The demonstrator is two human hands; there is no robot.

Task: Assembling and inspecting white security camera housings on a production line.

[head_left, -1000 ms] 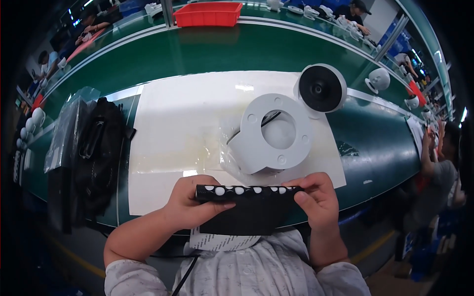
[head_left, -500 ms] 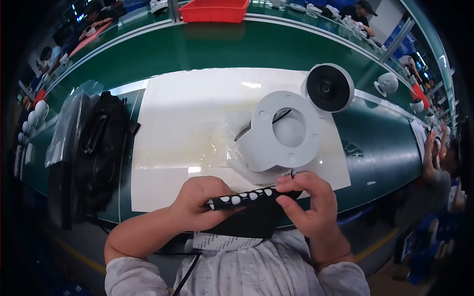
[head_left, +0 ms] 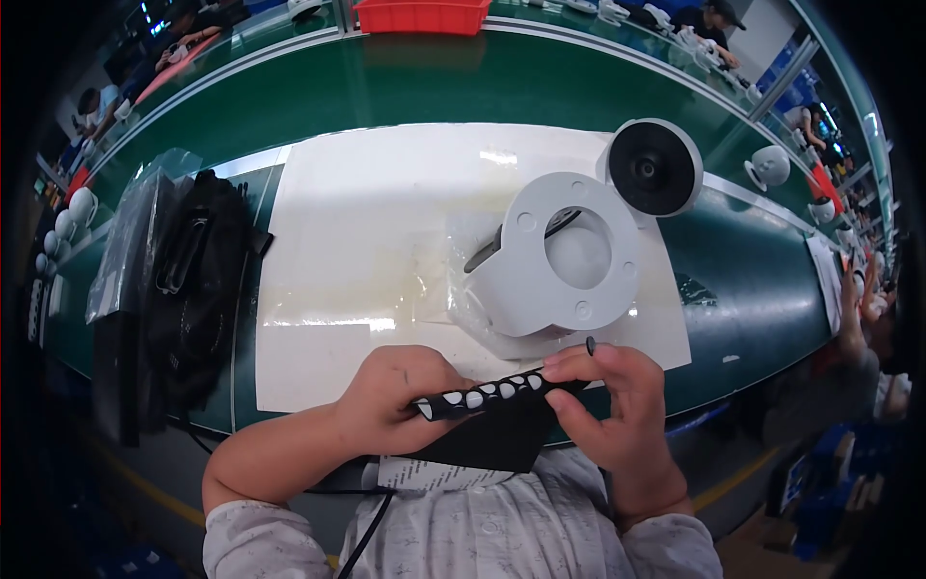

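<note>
My left hand (head_left: 400, 396) is closed around the left end of a black sheet of round stick-on pads (head_left: 492, 394). The sheet is bent, with a row of white and black circles along its upper fold and its dark lower part hanging toward my lap. At its right end, my right hand (head_left: 617, 391) pinches it between thumb and fingers. A small dark round pad (head_left: 590, 344) sits at a right fingertip. Just beyond my hands lies a white camera housing (head_left: 516, 289), its ring-shaped base facing up with shallow round recesses, on clear plastic wrap (head_left: 463, 323).
A white camera with a black round front (head_left: 656, 169) stands behind the housing. A white mat (head_left: 328, 270) covers the green bench. To the left lie a black bag (head_left: 198, 280) and a plastic-wrapped box (head_left: 125, 261). A red tray (head_left: 422, 16) sits at the far side; people work beyond.
The view has shifted slightly, so the bench things appear a little displaced. Both hands stay on the sheet, and the small pad at my right fingertip has turned and shows more of its dark face.
</note>
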